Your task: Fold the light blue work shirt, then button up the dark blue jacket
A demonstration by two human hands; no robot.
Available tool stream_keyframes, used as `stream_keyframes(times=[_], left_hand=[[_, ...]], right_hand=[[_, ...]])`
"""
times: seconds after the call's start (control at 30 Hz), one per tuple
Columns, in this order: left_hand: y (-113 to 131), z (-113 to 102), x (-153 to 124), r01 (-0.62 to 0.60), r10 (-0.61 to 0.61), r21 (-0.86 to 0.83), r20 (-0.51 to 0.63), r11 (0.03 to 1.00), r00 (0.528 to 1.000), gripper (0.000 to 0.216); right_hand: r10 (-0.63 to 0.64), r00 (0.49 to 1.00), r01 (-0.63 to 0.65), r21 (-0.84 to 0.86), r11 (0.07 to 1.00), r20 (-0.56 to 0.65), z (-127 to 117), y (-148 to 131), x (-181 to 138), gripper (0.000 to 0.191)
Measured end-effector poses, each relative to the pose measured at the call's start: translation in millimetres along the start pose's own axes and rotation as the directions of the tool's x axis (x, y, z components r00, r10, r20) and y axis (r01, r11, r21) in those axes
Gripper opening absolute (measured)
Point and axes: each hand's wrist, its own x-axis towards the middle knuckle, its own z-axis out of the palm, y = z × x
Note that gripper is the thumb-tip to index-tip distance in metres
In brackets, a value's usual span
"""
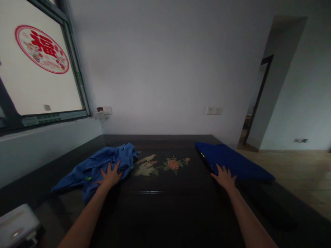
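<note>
On the left of the dark table (pixel 165 210) lies a crumpled blue cloth garment (pixel 103 159) with small bright green marks. My left hand (pixel 110 176) rests on its near right part, fingers spread. To the right, a flat, smooth, darker blue piece of folded fabric (pixel 230 160) has a yellow-green mark along its left edge. My right hand (pixel 224 176) touches its near left edge with fingers apart. Neither hand grips anything. Between the two fabrics, a flower and bird design (pixel 173 163) decorates the tabletop.
A white box-like device (pixel 18 225) stands at the near left corner. Wall sockets (pixel 214 110) sit behind the table, with more sockets (pixel 103 112) near the window (pixel 46 62). A long dark object (pixel 271 206) lies at the near right. Wooden floor (pixel 297 165) shows beyond.
</note>
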Motion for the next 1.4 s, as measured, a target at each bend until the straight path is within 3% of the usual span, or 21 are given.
stream_keyframes(times=[0.27, 0.4, 0.53, 0.7, 0.83, 0.93, 1.0, 1.07, 1.17, 1.23, 1.33, 1.4], left_hand=[[1.4, 3.1, -6.4, -0.045, 0.039, -0.027, -0.183, 0.999, 0.982, 0.059], [4.3, -5.2, -12.1, -0.072, 0.07, 0.002, -0.244, 0.997, 0.967, 0.06], [22.0, -12.7, -20.7, -0.229, 0.244, 0.084, -0.342, 0.97, 0.908, 0.055], [54.4, -2.1, -35.4, -0.416, 0.41, 0.006, -0.187, 0.909, 0.893, 0.036], [66.4, 17.2, -47.9, -0.598, 0.596, -0.098, -0.053, 0.795, 0.801, 0.032], [66.7, 29.9, -52.9, -0.655, 0.674, -0.19, 0.052, 0.732, 0.737, 0.032], [66.1, 36.3, -53.1, -0.648, 0.682, -0.252, 0.076, 0.719, 0.728, 0.034], [66.2, 40.5, -51.8, -0.609, 0.656, -0.311, 0.067, 0.729, 0.752, 0.038], [67.3, 42.0, -49.8, -0.508, 0.563, -0.357, 0.064, 0.784, 0.824, 0.036], [68.2, 39.9, -49.7, -0.443, 0.508, -0.388, 0.08, 0.808, 0.858, 0.037], [70.1, 36.5, -49.3, -0.343, 0.473, -0.514, 0.143, 0.786, 0.869, 0.052], [71.4, 37.2, -47.1, -0.31, 0.473, -0.568, 0.163, 0.762, 0.866, 0.058]], right_hand=[[-0.089, 0.993, 0.087, -0.03, 0.996, -0.079, 3.7, -1.7, 10.1, 0.046], [-0.056, 0.994, 0.063, 0.073, 0.995, -0.088, -4.2, -2.6, 7.4, 0.044], [-0.032, 0.993, 0.054, 0.209, 0.976, -0.11, -17.0, -9.1, 2.2, 0.043], [-0.167, 0.981, 0.188, 0.252, 0.949, -0.104, -26.5, -41.1, -10.0, 0.041], [-0.364, 0.93, 0.365, 0.264, 0.893, -0.056, -26.8, -91.7, -48.1, 0.031], [-0.562, 0.827, 0.553, 0.137, 0.822, 0.034, -33.0, -131.8, -96.7, 0.032], [-0.645, 0.76, 0.643, 0.057, 0.764, 0.078, -41.4, -152.4, -132.9, 0.032], [-0.719, 0.682, 0.722, 0.035, 0.691, 0.131, -50.7, -165.5, -167.4, 0.032], [-0.827, 0.534, 0.821, 0.128, 0.557, 0.173, -59.9, -171.1, -207.2, 0.031], [-0.892, 0.417, 0.864, 0.229, 0.449, 0.177, -61.6, -167.8, -220.5, 0.042], [-0.96, 0.227, 0.875, 0.398, 0.275, 0.164, -63.2, -158.3, -218.8, 0.073], [-0.979, 0.154, 0.872, 0.447, 0.199, 0.135, -67.6, -152.9, -210.5, 0.073]])
